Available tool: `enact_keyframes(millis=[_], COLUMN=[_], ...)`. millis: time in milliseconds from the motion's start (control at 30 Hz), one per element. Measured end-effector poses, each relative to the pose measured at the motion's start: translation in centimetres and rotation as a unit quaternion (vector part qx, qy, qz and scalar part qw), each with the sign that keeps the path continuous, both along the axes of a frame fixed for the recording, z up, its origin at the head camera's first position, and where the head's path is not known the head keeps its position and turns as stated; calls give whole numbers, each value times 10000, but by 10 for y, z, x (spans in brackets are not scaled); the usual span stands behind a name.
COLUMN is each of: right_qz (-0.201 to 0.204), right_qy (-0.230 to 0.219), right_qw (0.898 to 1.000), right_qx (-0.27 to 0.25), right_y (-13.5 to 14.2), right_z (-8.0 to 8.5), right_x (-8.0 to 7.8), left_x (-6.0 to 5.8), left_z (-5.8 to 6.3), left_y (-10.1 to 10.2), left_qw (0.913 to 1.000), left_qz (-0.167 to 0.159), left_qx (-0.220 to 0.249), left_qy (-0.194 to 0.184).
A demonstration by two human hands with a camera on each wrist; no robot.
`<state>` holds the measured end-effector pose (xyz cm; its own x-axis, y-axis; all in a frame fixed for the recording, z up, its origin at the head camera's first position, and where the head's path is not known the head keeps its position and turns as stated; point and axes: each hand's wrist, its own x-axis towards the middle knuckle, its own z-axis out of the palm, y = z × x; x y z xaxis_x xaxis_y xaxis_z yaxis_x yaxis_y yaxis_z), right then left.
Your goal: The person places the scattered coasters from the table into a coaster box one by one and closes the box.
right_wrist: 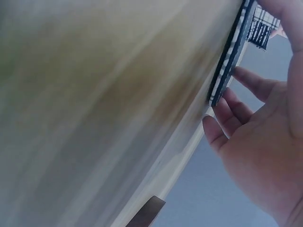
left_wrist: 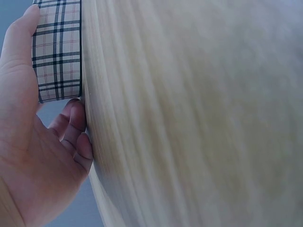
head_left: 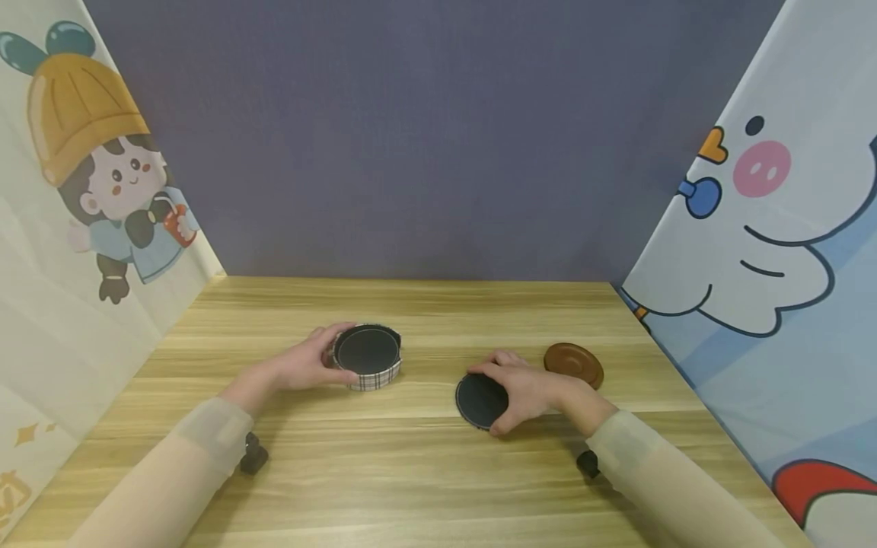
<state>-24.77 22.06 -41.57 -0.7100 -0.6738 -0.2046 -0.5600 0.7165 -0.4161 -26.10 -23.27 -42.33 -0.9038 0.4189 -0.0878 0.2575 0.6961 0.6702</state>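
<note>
A round plaid coaster holder (head_left: 375,380) stands on the table toward the left, with a black stitched disc showing inside its rim. My left hand (head_left: 317,361) grips its left side, the thumb on the plaid wall (left_wrist: 57,52) at the front and the fingers behind. To the right, my right hand (head_left: 517,388) holds a black round coaster (head_left: 476,401) by its edge between thumb and fingers. In the right wrist view this coaster (right_wrist: 229,59) looks thin, with a light-and-dark edge, close to the tabletop. Whether it touches the wood I cannot tell.
A brown round dish-like piece (head_left: 574,364) lies on the wooden table (head_left: 384,479) just beyond my right wrist. A dark blue-grey panel (head_left: 425,152) rises behind the table. Printed cloths with cartoon figures hang along the left and right sides.
</note>
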Motion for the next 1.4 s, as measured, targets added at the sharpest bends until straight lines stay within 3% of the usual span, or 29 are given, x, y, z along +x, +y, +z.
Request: enact_keyframes(millis=[333, 533, 1200, 1400], right_qz=[-158, -85, -111, -106], right_qy=[266, 516, 539, 750], right_qw=[9985, 9974, 9953, 9949], right_qx=[-456, -493, -796, -662], right_y=[-7, -19, -67, -81], right_z=[1, 3, 16, 20], right_x=[-6, -13, -37, -43], left_x=[0, 0, -2, -1], left_z=[-1, -1, -2, -1], left_y=[-1, -1, -1, -1], left_qw=[10000, 9999, 9998, 9999], left_qz=[18, 16, 10, 21], left_qx=[23, 51, 83, 59], left_qy=[-61, -94, -153, -115])
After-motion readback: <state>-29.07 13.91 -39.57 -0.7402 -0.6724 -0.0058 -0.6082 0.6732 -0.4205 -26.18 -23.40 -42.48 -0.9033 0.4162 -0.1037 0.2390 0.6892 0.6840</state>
